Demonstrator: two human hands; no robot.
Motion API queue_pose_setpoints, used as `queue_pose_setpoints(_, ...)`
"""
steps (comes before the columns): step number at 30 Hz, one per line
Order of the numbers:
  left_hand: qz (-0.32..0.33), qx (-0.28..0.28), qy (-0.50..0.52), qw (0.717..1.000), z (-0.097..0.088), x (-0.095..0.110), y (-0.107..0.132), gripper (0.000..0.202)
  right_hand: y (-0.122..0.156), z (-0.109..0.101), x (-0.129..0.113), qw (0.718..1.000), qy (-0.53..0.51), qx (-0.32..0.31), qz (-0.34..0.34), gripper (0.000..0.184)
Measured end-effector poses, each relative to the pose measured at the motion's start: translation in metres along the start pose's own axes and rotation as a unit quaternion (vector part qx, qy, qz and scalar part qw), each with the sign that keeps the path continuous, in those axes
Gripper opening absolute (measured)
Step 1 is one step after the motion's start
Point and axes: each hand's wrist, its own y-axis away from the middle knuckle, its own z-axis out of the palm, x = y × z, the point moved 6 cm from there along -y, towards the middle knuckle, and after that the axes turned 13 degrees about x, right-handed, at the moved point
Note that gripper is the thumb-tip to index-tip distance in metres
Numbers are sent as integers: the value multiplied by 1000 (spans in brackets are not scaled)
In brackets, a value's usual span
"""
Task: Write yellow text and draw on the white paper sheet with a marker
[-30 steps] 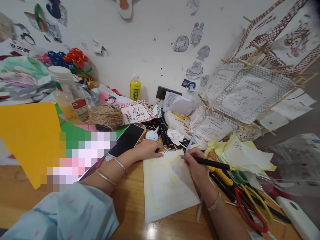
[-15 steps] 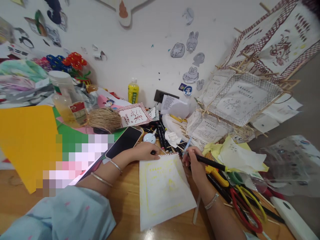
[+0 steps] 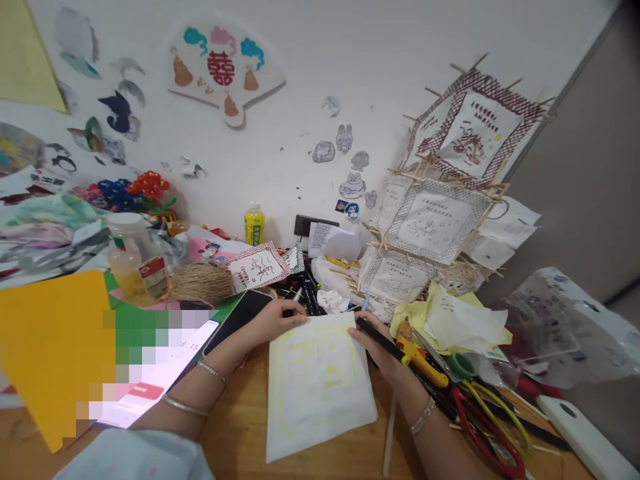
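Observation:
A white sheet of paper (image 3: 320,393) with faint yellow border lines and marks lies in front of me, its top edge slightly lifted. My left hand (image 3: 283,318) pinches its top left corner; a small dark thing with a pale tip shows by the fingers, its kind unclear. My right hand (image 3: 377,343) is closed around a black marker (image 3: 380,339) with a yellow band, which points down to the right. The thumb of that hand presses on the sheet's upper right edge. Just behind the right fingers a light blue stick-like thing (image 3: 366,303) pokes up.
Scissors (image 3: 487,437), a yellow glue gun (image 3: 425,363) and crumpled paper (image 3: 467,320) lie to the right. Behind stands a stick-and-paper lantern (image 3: 435,220). A dark phone (image 3: 240,320), a twine ball (image 3: 203,281), a jar (image 3: 131,257) and orange paper (image 3: 55,347) are on the left.
My right hand has come in to the sheet's upper right edge, still holding the marker. The sheet's top has risen a little. My view has tilted up, showing more wall.

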Motion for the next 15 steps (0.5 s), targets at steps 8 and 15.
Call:
queue_pose_setpoints(8, -18, -70, -41, 997, 5, -6, 3, 37, -7, -21, -19, 988, 24, 139, -60, 30)
queue_pose_setpoints(15, -20, -93, -81, 992, 22, -12, 5, 40, -3, -156, -46, 908, 84, 396, -109, 34)
